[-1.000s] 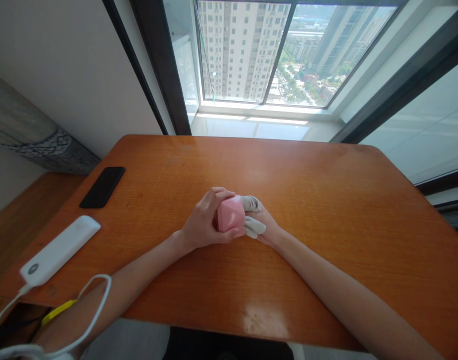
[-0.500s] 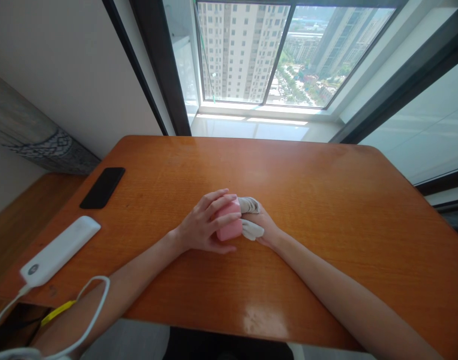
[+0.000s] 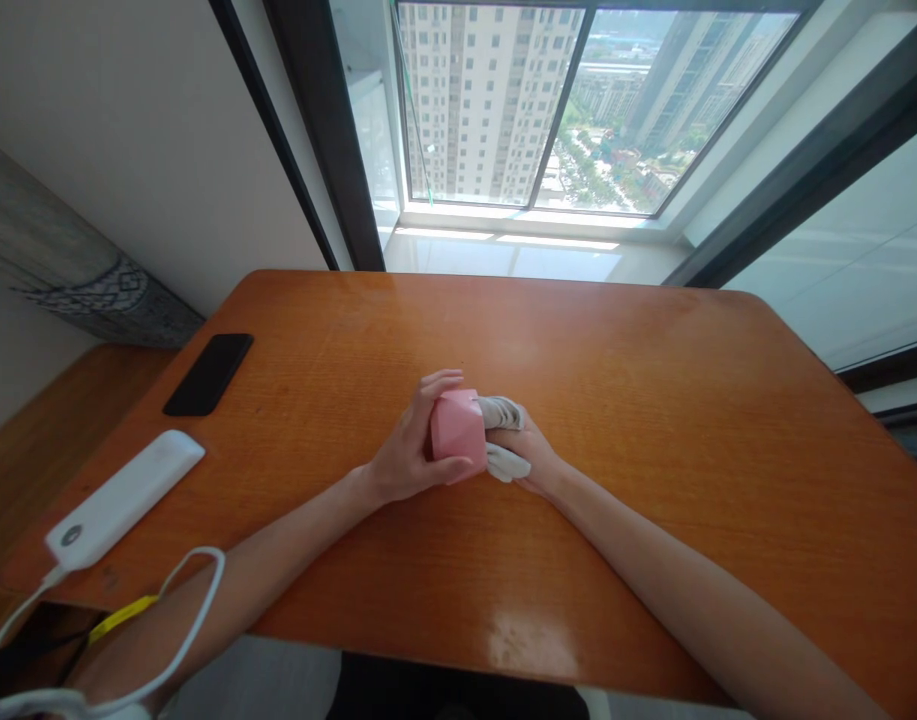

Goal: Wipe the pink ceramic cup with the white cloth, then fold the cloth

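A small pink cube-shaped block (image 3: 458,432) sits between both hands above the middle of the orange wooden table (image 3: 653,420). My left hand (image 3: 409,450) wraps round its left side, fingers over the top edge and thumb below. My right hand (image 3: 519,448) grips it from the right; two of its fingers wear white wrappings (image 3: 503,412). The block is tilted with one corner pointing up.
A black phone (image 3: 207,373) lies flat at the table's left side. A white power bank (image 3: 124,498) with a white cable (image 3: 180,590) rests near the front left corner. A large window rises behind the table's far edge.
The pink block has been turned between my hands: half a second ago my left fingers lay spread over its top, now they curl round its side and a corner points up.
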`<state>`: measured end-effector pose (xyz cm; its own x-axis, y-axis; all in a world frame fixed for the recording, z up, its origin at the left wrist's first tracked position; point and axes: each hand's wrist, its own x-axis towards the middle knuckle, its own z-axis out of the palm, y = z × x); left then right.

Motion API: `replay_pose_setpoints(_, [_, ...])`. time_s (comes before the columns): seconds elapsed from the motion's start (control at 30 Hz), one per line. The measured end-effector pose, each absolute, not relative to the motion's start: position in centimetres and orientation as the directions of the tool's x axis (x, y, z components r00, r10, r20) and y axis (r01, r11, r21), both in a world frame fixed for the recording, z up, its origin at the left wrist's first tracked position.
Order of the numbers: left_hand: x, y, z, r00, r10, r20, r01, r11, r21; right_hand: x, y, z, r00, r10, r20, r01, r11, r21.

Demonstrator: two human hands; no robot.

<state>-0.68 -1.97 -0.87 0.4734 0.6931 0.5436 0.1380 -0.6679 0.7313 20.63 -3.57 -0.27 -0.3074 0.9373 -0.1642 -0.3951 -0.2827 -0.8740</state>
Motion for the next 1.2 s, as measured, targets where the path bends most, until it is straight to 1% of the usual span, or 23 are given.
replay_pose_setpoints(0.07, [-1.0, -1.6, -1.0, 0.538, 0.547, 0.641, 0.149, -0.811, 0.566, 20.6, -3.6, -0.2, -0.290, 0.941, -0.175, -0.410, -0.287, -0.866])
replay_pose_setpoints(0.13, [-1.3, -1.4, -0.8, 0.607, 0.404, 0.684, 0.169, -0.907, 0.386, 20.5, -3.6, -0.1, -0.278, 0.942, -0.185, -0.434, -0.295, -0.851])
replay_pose_setpoints(0.17, [-1.3, -1.3, -0.7, 0.624, 0.359, 0.694, 0.183, -0.930, 0.318, 20.4, -3.5, 0.0, -0.277, 0.943, -0.186, -0.444, -0.297, -0.846])
replay_pose_setpoints(0.2, [-1.3, -1.2, -0.4, 0.629, 0.338, 0.700, 0.197, -0.940, 0.277, 20.3, -3.5, 0.1, -0.275, 0.944, -0.183, -0.451, -0.295, -0.842])
replay_pose_setpoints(0.23, [-1.3, -1.2, -0.1, 0.627, 0.342, 0.700, 0.211, -0.940, 0.270, 20.3, -3.4, 0.1, -0.275, 0.945, -0.178, -0.458, -0.291, -0.840])
replay_pose_setpoints(0.27, [-1.2, -1.3, 0.1, 0.618, 0.367, 0.696, 0.222, -0.930, 0.294, 20.2, -3.4, 0.2, -0.279, 0.945, -0.170, -0.462, -0.288, -0.839])
replay_pose_setpoints(0.3, [-1.1, -1.4, 0.4, 0.603, 0.410, 0.685, 0.228, -0.911, 0.344, 20.2, -3.4, 0.2, -0.285, 0.945, -0.161, -0.465, -0.283, -0.839])
replay_pose_setpoints(0.37, [-0.8, -1.6, 0.7, 0.555, 0.528, 0.642, 0.220, -0.838, 0.499, 20.2, -3.4, 0.1, -0.301, 0.943, -0.141, -0.458, -0.273, -0.846])
replay_pose_setpoints(0.43, [-0.6, -1.9, 0.6, 0.494, 0.672, 0.552, 0.193, -0.703, 0.684, 20.3, -3.4, -0.2, -0.315, 0.941, -0.124, -0.434, -0.259, -0.863])
replay_pose_setpoints(0.47, [-0.5, -2.0, 0.5, 0.474, 0.729, 0.494, 0.176, -0.628, 0.758, 20.4, -3.4, -0.3, -0.317, 0.941, -0.121, -0.424, -0.255, -0.869])
replay_pose_setpoints(0.53, [-0.5, -2.0, 0.1, 0.462, 0.794, 0.395, 0.160, -0.512, 0.844, 20.4, -3.4, -0.5, -0.313, 0.942, -0.121, -0.419, -0.252, -0.872])
replay_pose_setpoints(0.57, [-0.6, -2.0, -0.2, 0.462, 0.804, 0.375, 0.160, -0.491, 0.856, 20.4, -3.4, -0.5, -0.309, 0.943, -0.121, -0.420, -0.250, -0.872])
replay_pose_setpoints(0.63, [-1.0, -1.8, -0.5, 0.468, 0.774, 0.427, 0.155, -0.547, 0.822, 20.5, -3.5, -0.5, -0.308, 0.944, -0.114, -0.418, -0.242, -0.875])
replay_pose_setpoints(0.7, [-1.4, -1.4, -0.7, 0.509, 0.670, 0.539, 0.154, -0.688, 0.709, 20.5, -3.5, -0.4, -0.302, 0.947, -0.112, -0.416, -0.237, -0.878])
replay_pose_setpoints(0.77, [-1.7, -1.1, -0.7, 0.583, 0.516, 0.628, 0.155, -0.829, 0.537, 20.4, -3.5, -0.2, -0.285, 0.950, -0.128, -0.423, -0.244, -0.873])
replay_pose_setpoints(0.8, [-1.8, -1.0, -0.7, 0.614, 0.451, 0.648, 0.156, -0.874, 0.461, 20.4, -3.5, -0.2, -0.276, 0.951, -0.138, -0.429, -0.251, -0.868])
replay_pose_setpoints(0.83, [-1.8, -1.0, -0.6, 0.631, 0.415, 0.655, 0.162, -0.897, 0.412, 20.4, -3.5, -0.3, -0.272, 0.951, -0.147, -0.435, -0.258, -0.863])
replay_pose_setpoints(0.87, [-1.7, -1.0, -0.4, 0.632, 0.409, 0.659, 0.170, -0.902, 0.397, 20.4, -3.4, -0.3, -0.273, 0.950, -0.153, -0.439, -0.265, -0.859])
replay_pose_setpoints(0.93, [-1.4, -1.2, -0.1, 0.598, 0.461, 0.655, 0.181, -0.874, 0.451, 20.4, -3.4, -0.3, -0.276, 0.948, -0.156, -0.448, -0.271, -0.852])
replay_pose_setpoints(1.03, [-0.8, -1.7, 0.3, 0.521, 0.601, 0.605, 0.154, -0.764, 0.627, 20.4, -3.4, -0.3, -0.293, 0.946, -0.137, -0.431, -0.258, -0.865])
replay_pose_setpoints(1.13, [-0.6, -2.1, 0.5, 0.464, 0.756, 0.461, 0.145, -0.579, 0.803, 20.5, -3.5, -0.1, -0.310, 0.942, -0.127, -0.392, -0.249, -0.886])
replay_pose_setpoints(1.2, [-0.7, -2.2, 0.4, 0.459, 0.810, 0.366, 0.157, -0.479, 0.863, 20.5, -3.6, 0.0, -0.316, 0.938, -0.139, -0.385, -0.261, -0.885])
